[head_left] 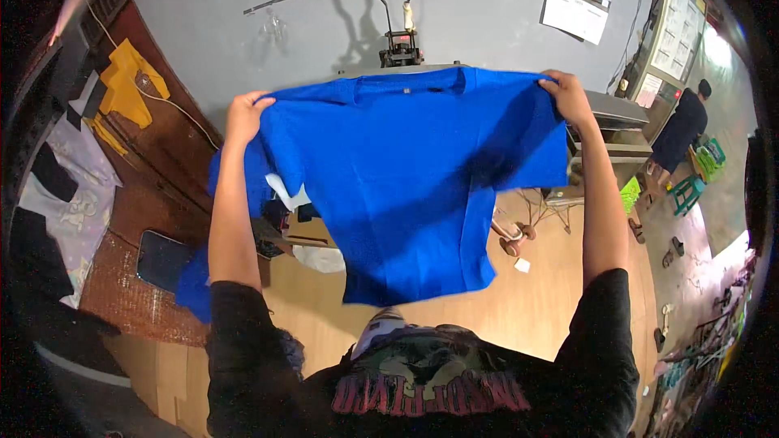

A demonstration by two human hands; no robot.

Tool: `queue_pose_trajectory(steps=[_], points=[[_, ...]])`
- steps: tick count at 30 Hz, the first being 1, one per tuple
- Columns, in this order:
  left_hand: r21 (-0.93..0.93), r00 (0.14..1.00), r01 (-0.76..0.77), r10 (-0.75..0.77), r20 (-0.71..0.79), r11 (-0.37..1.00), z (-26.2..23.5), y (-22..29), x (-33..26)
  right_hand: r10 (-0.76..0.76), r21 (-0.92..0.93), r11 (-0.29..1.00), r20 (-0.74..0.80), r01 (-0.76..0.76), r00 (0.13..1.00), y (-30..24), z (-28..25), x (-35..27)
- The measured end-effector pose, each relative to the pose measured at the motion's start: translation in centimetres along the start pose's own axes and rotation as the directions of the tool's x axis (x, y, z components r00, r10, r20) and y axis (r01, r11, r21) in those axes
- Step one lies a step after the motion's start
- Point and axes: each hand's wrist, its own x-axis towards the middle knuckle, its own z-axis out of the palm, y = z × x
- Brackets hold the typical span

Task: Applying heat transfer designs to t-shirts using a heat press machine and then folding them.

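Observation:
A bright blue T-shirt [406, 170] hangs spread out in the air in front of me, its neckline at the top and its hem lowest. My left hand [246, 116] pinches it by the left shoulder and sleeve edge. By the opposite sleeve, my right hand [570, 97] grips the cloth with thumb and fingers closed. Both arms are stretched forward and wide apart. Soft creases and a dark shadow cross the shirt's right half. Behind its left sleeve, more blue cloth [235, 174] shows, partly hidden.
A dark phone-like slab [160, 259] lies on a brown surface at left, near yellow cloth [134, 85]. Ahead, a black-framed device [402, 49] stands by the grey wall. A person [682, 126] in dark clothes is at far right, near a green stool [690, 193].

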Motion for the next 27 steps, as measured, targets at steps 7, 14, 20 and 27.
queue_pose_trajectory(steps=[7,14,20,27], points=[[0.081,0.991,0.007,0.004,-0.134,0.997,1.0,-0.8,6.8,0.046,0.196,0.98,-0.127,-0.021,0.991,1.2,1.7,6.0],[0.061,0.978,-0.181,0.186,-0.093,0.982,6.5,-7.4,5.1,0.071,0.377,0.924,-0.012,-0.061,0.997,5.3,6.3,3.4],[0.26,0.941,-0.298,0.329,-0.084,0.918,14.2,-12.6,-1.0,0.25,-0.067,0.967,0.064,-0.246,0.966,10.6,14.3,-1.1],[-0.308,0.873,0.241,-0.344,-0.347,0.92,23.7,-14.4,-6.3,0.454,0.688,0.717,-0.343,-0.109,0.822,12.9,26.7,-4.9]])
